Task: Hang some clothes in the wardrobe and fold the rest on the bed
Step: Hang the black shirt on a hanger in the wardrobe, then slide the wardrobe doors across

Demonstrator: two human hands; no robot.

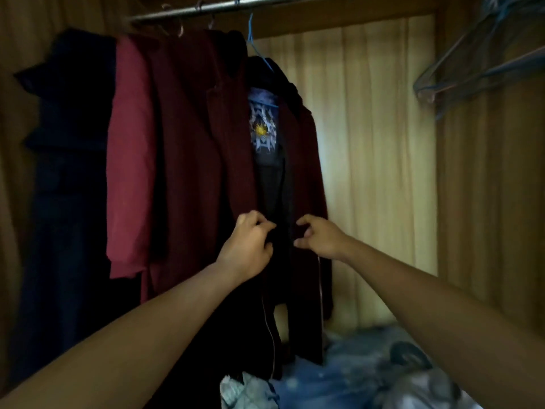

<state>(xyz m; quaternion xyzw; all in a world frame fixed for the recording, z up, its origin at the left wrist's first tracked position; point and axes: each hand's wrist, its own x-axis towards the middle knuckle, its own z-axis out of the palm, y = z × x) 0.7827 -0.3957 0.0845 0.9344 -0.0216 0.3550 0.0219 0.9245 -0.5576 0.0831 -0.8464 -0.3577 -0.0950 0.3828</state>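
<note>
A dark maroon jacket (191, 149) hangs on a blue hanger (253, 45) from the metal rail (224, 5) inside the wooden wardrobe. Its front is open and shows a patterned lining label (262, 125). My left hand (249, 246) pinches the left front edge of the jacket at waist height. A short way to the right, my right hand (320, 236) pinches the right front edge. The two edges sit a small gap apart between my hands.
A red garment (129, 160) and a dark navy one (67, 172) hang left of the jacket. Several bare wire hangers (477, 66) hang at the upper right. Blue and white clothes (339, 376) lie piled on the wardrobe floor. The wooden back wall (377, 160) is bare at the right.
</note>
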